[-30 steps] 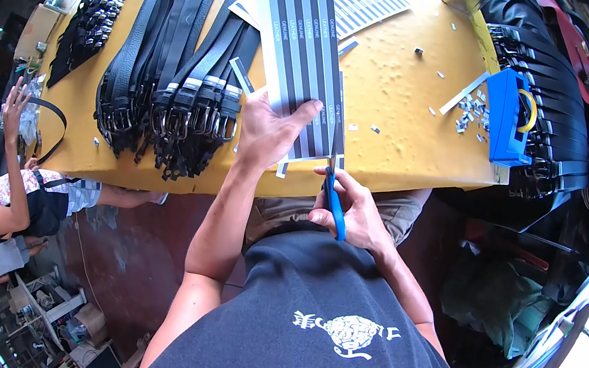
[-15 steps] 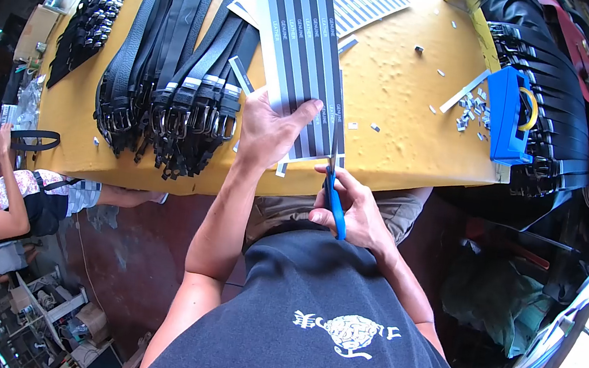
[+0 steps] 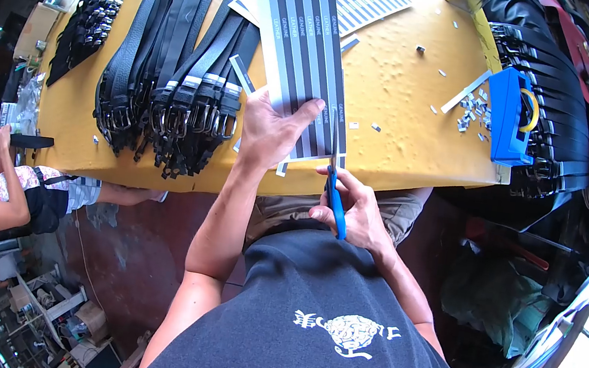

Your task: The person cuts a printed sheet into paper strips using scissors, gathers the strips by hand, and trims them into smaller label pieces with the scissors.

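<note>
Cut under way at the sheet's right edge, most stripes whole

I have the striped sheet (image 3: 299, 52) up over the near edge of the yellow table (image 3: 407, 102), with the scissors (image 3: 336, 207) at its right side. The blades lie along the outermost strip (image 3: 342, 116), which looks partly parted from the rest; from my end I can't tell whether any of it is still joined. I judge this cut to be part done, and the broad run of stripes left of the blades looks uncut, so most of the sheet remains in one piece

My left hand (image 3: 268, 131) is closed on the sheet's lower part, thumb flat on top, fingers hidden beneath. My right hand (image 3: 359, 210) is half curled around the blue handles; I can't make out exactly how the fingers sit in them, nor how wide the blades stand

Some cutting elsewhere seems finished: small pieces (image 3: 474, 112) lie scattered beside the blue dispenser (image 3: 508, 118), and a narrow strip (image 3: 240, 74) shows just left of the sheet. More striped sheets (image 3: 365, 1) lie behind on the table, largely whole as far as I can see. Black belts (image 3: 180, 37) lie bunched to the left; I can't read whether they carry any of the pieces
</note>
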{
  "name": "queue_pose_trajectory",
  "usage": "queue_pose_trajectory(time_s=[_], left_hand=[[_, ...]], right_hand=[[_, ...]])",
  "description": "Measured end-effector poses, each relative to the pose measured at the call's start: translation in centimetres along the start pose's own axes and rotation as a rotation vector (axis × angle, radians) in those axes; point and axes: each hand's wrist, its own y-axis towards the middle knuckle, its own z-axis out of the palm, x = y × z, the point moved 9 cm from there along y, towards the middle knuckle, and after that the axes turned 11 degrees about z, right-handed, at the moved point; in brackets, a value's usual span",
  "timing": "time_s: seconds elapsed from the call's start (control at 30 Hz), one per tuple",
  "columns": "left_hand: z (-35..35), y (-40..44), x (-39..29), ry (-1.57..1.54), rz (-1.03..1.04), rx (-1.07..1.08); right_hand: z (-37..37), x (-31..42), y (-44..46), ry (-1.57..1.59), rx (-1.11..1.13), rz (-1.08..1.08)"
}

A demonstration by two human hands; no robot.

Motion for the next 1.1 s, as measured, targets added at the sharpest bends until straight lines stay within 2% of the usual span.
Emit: queue_pose_trajectory(time_s=[0.6,1.1], left_hand=[[-0.2,-0.2,-0.9,0.046,0.037,-0.015],[0.0,-0.4,-0.9,0.018,0.005,-0.022]], right_hand=[[-0.3,-1.2,0.2,0.09,-0.023,0.11],[-0.5,-2.2,0.6,0.157,-0.033,0.089]])
